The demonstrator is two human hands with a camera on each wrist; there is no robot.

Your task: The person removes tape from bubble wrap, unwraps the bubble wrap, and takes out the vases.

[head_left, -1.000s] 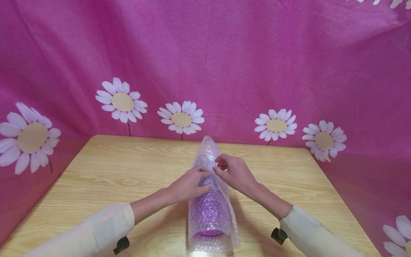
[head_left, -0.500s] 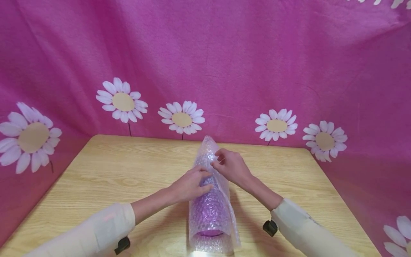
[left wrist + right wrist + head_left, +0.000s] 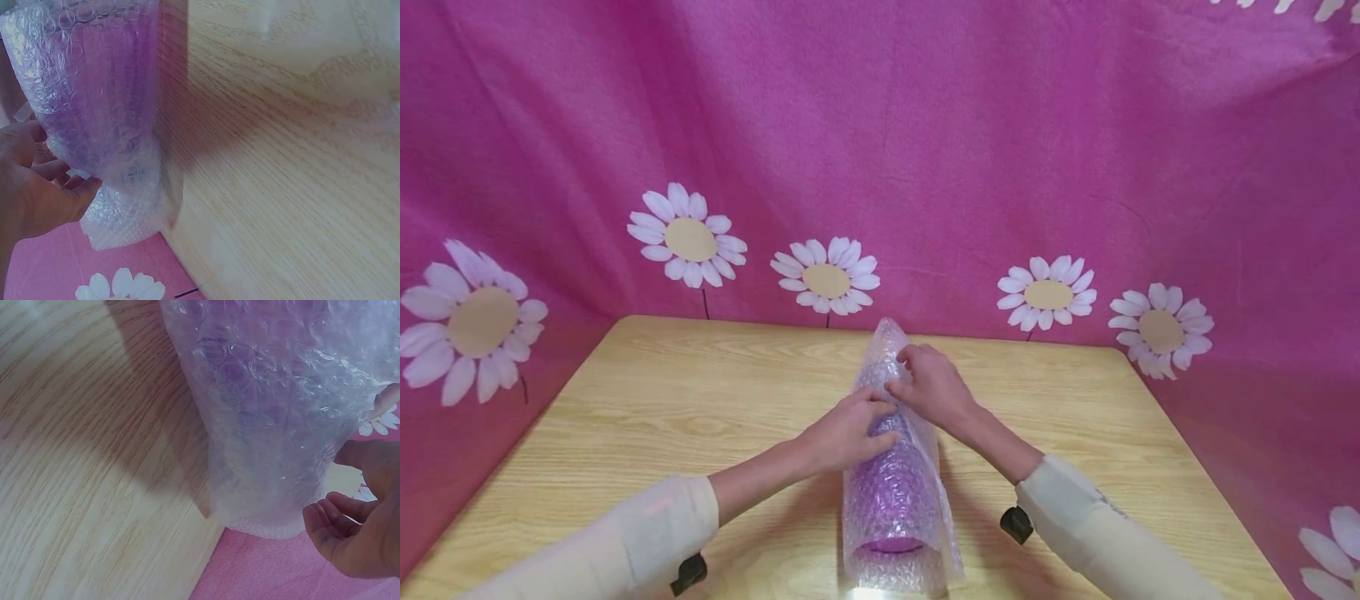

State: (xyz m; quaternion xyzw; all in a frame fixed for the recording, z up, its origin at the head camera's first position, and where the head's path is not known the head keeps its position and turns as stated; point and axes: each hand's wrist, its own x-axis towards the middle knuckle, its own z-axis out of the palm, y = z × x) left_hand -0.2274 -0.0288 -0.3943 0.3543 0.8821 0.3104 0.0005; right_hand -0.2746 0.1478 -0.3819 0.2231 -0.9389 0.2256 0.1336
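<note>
A purple cylindrical thing (image 3: 891, 544), its kind hidden by the covering, stands wrapped in clear bubble wrap (image 3: 895, 500). The wrap narrows to a tip at the far end, and a loose edge runs down its right side. From the left, my left hand (image 3: 846, 429) rests on the wrap around mid-length, thumb and fingers spread apart. Farther up, my right hand (image 3: 931, 385) has its thumb at the wrap and its fingers loosely bent. In the right wrist view the right thumb (image 3: 353, 453) meets the wrap's side. Small clear strips (image 3: 78, 173) show by the left fingers.
The light wooden table (image 3: 715, 375) carries the wrapped thing near its middle. A magenta cloth (image 3: 925, 167) with white daisies rises behind and on both sides. Dark wrist devices (image 3: 1017, 525) hang under both sleeves.
My right hand has moved slightly left and away along the wrap, its thumb coming closer to the middle. The left hand and the wrapped thing have stayed nearly still.
</note>
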